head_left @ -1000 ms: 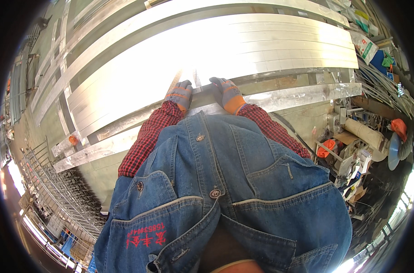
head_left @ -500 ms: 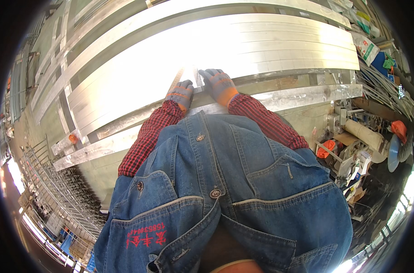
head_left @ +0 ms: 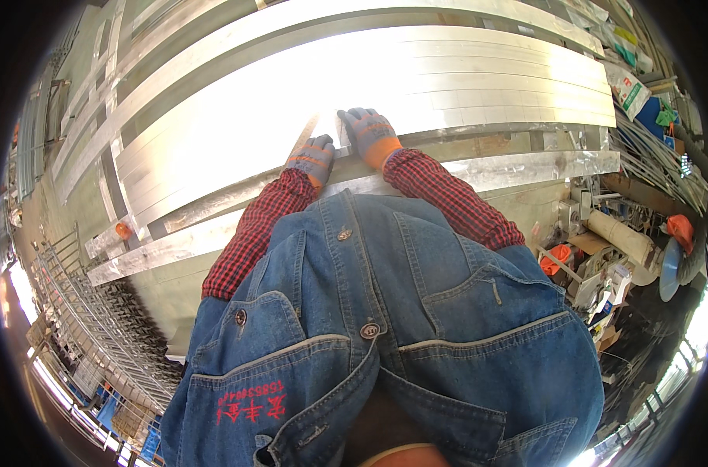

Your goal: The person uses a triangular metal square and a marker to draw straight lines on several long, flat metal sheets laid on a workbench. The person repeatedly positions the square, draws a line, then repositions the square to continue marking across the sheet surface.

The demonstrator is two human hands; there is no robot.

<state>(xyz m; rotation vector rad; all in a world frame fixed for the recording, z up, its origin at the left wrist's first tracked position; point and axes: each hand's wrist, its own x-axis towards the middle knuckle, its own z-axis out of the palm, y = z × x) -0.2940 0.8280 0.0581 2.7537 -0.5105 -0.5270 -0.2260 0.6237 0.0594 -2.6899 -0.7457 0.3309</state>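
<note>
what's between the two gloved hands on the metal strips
In the head view, a thin strip runs slantwise between the left hand and right hand, lying on the bright metal strips. Glare hides finer detail.

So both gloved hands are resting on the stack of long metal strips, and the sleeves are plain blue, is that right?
Not quite. The sleeves are red and dark checked, not plain blue; the blue is the denim jacket over them. The head view shows it. The rest holds: the left hand and right hand, both gloved, rest on the stack of long metal strips.
</note>
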